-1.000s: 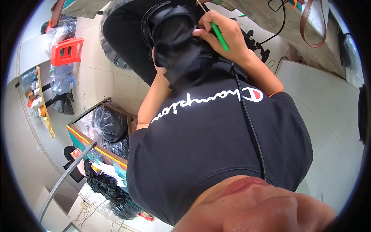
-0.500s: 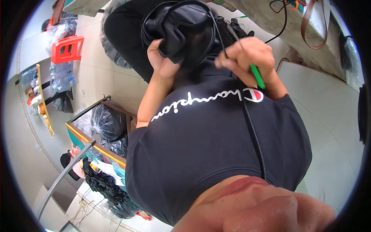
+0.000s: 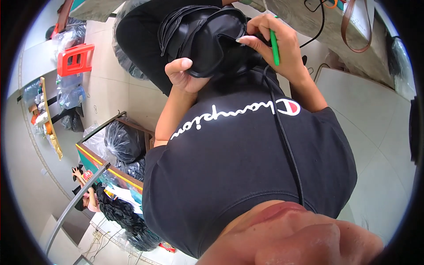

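Note:
A glossy black leather-like piece (image 3: 206,42) with a curved, mask-like outline lies across my lap at the top of the view. My left hand (image 3: 185,76) grips its lower left edge, thumb on top. At the piece's right edge, my right hand (image 3: 278,46) pinches with thumb and forefinger. A slim green stick-like tool (image 3: 274,47) is tucked in the same hand; its tip is hidden, so I cannot tell its kind. Behind the piece, several similar black layers (image 3: 168,33) are stacked.
A red plastic stool (image 3: 76,60) stands at the far left. Black plastic bags (image 3: 124,141) fill a bin at left, near another person (image 3: 90,199). A worktable (image 3: 293,15) with a brown strap (image 3: 345,31) and cable is at upper right.
My right hand has moved up and inward from beside the piece to its right edge, carrying the green tool. The black piece now lies flatter and more spread out, with my left hand at its lower edge.

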Available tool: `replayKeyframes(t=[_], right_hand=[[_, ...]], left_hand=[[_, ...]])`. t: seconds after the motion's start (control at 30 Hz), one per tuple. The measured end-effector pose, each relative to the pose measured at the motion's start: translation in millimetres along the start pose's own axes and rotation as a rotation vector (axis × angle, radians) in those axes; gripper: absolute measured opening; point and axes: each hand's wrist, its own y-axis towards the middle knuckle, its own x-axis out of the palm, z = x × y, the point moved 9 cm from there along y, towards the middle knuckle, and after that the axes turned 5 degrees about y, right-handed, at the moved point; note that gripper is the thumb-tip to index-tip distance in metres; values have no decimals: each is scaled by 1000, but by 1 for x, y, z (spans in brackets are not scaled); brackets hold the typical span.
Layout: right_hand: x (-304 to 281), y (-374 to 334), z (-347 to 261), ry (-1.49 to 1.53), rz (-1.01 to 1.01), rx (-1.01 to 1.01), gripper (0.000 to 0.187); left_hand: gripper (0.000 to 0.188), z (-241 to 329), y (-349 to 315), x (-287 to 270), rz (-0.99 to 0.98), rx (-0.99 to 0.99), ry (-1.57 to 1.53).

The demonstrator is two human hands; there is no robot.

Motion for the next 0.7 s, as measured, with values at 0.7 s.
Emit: replayKeyframes(t=[0.7], right_hand=[[-7, 14, 36, 607, 40, 188, 25]], left_hand=[[78, -4, -10, -14, 347, 76, 572]])
